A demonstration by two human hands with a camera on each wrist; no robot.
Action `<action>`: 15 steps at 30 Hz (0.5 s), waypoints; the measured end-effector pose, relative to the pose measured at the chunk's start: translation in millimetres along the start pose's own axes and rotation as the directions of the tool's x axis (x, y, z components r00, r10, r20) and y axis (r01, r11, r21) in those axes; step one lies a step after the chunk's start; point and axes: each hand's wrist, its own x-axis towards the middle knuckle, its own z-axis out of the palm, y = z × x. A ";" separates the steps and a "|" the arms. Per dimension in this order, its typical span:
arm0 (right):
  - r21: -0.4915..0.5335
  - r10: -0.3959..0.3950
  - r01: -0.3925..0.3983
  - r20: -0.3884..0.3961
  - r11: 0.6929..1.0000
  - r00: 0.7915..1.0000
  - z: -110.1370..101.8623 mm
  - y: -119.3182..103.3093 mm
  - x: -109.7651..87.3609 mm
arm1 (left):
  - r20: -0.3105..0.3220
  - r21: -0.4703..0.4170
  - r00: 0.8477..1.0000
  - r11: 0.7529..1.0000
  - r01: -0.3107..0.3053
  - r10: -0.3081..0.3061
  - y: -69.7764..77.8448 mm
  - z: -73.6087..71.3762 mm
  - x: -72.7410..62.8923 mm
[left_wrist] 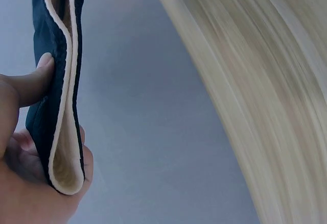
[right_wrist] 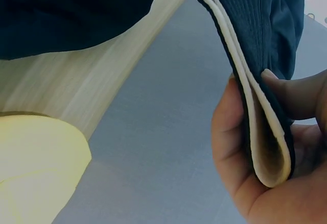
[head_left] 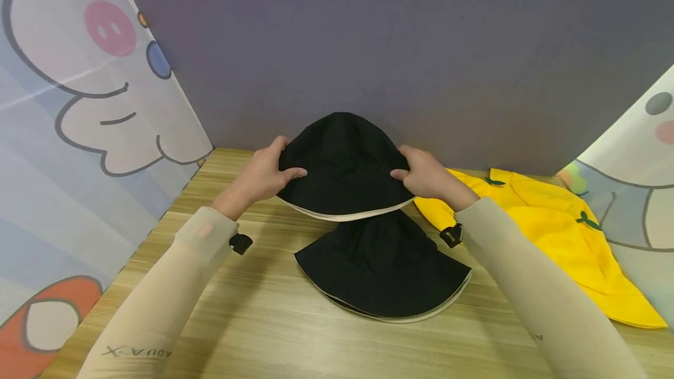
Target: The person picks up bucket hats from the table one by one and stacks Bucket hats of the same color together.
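A black bucket hat (head_left: 344, 162) with a cream edge is held up, folded flat, between both hands. My left hand (head_left: 267, 173) grips its left side, thumb on the front and fingers behind. On the opposite side my right hand (head_left: 425, 173) pinches it the same way. Both wrist views show the folded brim (left_wrist: 66, 132) with its pale lining, thumb on one face and fingers round the other. Below the held hat, a second black hat (head_left: 387, 274) lies flattened on the table, its top partly hidden by the held one.
Yellow hats (head_left: 558, 233) with small green leaf sprigs lie at the right of the wooden table (head_left: 274, 332), partly behind the right forearm. A grey panel (head_left: 395, 45) rises behind the table. Cartoon-printed sheets (head_left: 63, 104) stand at both sides.
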 end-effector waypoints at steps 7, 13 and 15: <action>0.068 -0.016 0.015 0.010 0.998 1.000 -0.7 13.9 -17.6 | 0.060 -0.018 0.998 1.000 0.002 -0.001 8.3 9.1 -1.1; 0.086 -0.023 0.020 0.038 0.996 0.999 2.0 20.4 -33.3 | 0.089 -0.014 0.996 1.000 -0.028 0.029 14.0 16.3 -4.1; 0.079 -0.030 0.026 0.041 0.997 0.999 2.5 22.5 -39.0 | 0.087 -0.007 0.995 0.999 -0.046 0.046 16.7 18.3 -4.8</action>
